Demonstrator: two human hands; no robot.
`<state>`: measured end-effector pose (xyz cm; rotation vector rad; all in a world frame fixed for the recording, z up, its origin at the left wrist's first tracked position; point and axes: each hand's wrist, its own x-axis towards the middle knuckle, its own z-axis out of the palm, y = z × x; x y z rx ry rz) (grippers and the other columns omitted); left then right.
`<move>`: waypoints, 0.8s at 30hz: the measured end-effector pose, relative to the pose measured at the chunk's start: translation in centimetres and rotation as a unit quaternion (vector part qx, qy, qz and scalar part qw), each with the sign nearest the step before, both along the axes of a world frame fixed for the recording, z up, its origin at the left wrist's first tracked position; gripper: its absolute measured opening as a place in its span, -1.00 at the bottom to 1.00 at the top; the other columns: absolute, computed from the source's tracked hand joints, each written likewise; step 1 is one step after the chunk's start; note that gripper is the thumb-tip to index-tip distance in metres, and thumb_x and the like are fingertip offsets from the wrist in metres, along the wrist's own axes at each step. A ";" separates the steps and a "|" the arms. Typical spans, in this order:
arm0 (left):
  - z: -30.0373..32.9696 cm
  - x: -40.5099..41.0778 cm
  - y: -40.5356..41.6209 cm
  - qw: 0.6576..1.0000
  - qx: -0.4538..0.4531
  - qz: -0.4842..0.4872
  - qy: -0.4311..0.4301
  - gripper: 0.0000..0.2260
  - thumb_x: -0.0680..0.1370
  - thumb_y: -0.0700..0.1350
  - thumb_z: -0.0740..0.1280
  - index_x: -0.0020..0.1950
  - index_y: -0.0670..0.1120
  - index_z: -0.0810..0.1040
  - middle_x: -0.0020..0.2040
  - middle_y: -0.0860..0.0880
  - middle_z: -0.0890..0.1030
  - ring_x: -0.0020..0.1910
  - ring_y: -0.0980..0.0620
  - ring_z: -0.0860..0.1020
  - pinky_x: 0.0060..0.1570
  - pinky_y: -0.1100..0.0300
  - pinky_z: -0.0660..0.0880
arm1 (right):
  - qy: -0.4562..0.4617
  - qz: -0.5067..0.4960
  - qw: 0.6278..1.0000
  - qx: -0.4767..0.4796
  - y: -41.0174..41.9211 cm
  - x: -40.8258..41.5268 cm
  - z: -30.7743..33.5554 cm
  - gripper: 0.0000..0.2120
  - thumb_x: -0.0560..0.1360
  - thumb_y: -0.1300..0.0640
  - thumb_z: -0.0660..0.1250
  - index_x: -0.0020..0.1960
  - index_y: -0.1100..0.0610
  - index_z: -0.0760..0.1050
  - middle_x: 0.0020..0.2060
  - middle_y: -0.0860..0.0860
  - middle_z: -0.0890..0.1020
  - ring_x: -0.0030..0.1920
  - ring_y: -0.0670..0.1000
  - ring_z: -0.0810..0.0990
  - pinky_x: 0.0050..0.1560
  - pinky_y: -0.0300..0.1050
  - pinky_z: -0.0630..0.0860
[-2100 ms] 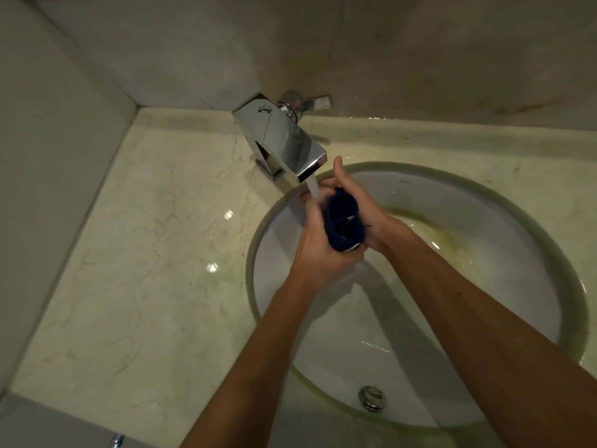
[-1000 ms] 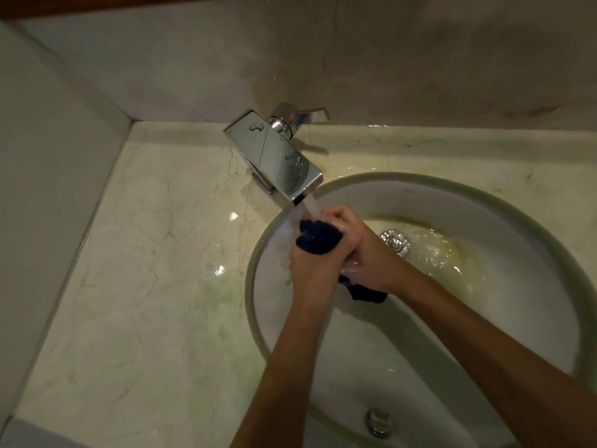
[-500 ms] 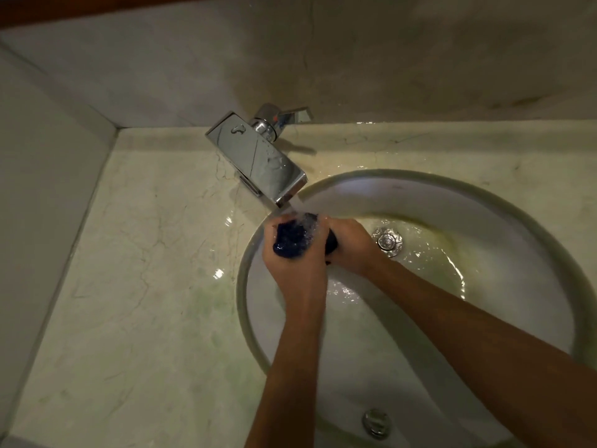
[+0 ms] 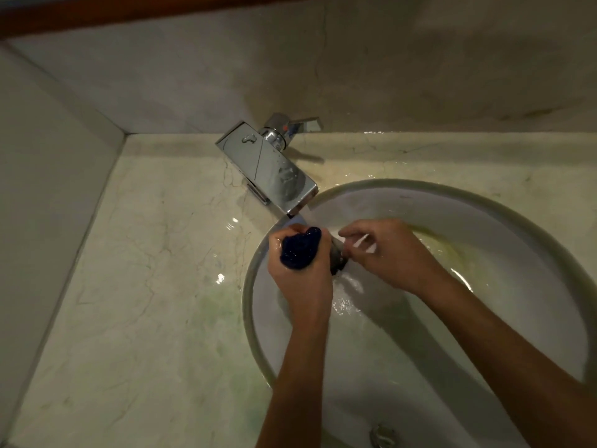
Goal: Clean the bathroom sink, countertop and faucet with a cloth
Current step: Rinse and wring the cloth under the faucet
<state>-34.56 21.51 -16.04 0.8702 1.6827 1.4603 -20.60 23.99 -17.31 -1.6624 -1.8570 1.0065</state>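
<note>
- The left hand was clenched around a wet dark blue cloth, bunched in the fist over the left part of the white sink basin.
- The right hand pinched the cloth's other end, fingers closed on it, just beside the left hand.
- Water ran from the square chrome faucet onto the hands.
- The marble countertop showed wet gleams near the basin's rim.
</note>
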 end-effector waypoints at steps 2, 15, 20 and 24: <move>0.2 0.0 0.2 1.000 -0.009 -0.003 -0.009 -0.71 0.42 -0.34 0.54 -0.12 -0.04 0.49 -0.24 0.15 0.59 -0.21 0.20 0.56 -0.10 0.26 0.56 | 0.075 -0.070 0.994 0.021 -0.4 0.1 3.3 -0.85 0.54 0.18 0.43 0.07 0.05 0.71 -0.24 -0.13 0.71 -0.30 -0.15 0.65 -0.17 -0.20 0.61; 1.2 -0.2 0.7 0.999 -0.035 -0.011 -0.035 -0.72 0.38 -0.31 0.56 -0.13 -0.01 0.54 -0.22 0.08 0.59 -0.19 0.12 0.57 -0.05 0.09 0.60 | 0.294 -0.127 0.947 -0.011 4.9 -3.8 9.2 -0.40 0.57 0.18 0.37 0.57 0.01 0.30 -0.34 -0.03 0.70 -0.32 -0.23 0.61 0.00 -0.23 0.47; 1.4 -0.6 0.5 0.997 -0.047 -0.021 -0.059 -0.75 0.35 -0.26 0.57 -0.14 -0.04 0.55 -0.25 0.09 0.59 -0.21 0.12 0.57 -0.07 0.07 0.58 | 0.304 -0.131 0.943 -0.013 5.2 -3.8 9.6 -0.57 0.57 0.18 0.34 0.43 0.01 0.47 -0.50 -0.04 0.58 -0.40 -0.16 0.57 -0.23 -0.43 0.47; 2.1 -0.9 0.2 0.993 -0.048 -0.053 -0.093 -0.77 0.28 -0.14 0.55 -0.14 -0.07 0.59 -0.21 0.02 0.63 -0.16 0.05 0.60 -0.09 0.12 0.57 | 0.321 -0.103 0.941 -0.002 3.9 -3.3 9.2 -0.64 0.58 0.27 0.32 0.35 0.06 0.54 -0.43 0.08 0.57 -0.45 -0.14 0.50 -0.30 -0.39 0.43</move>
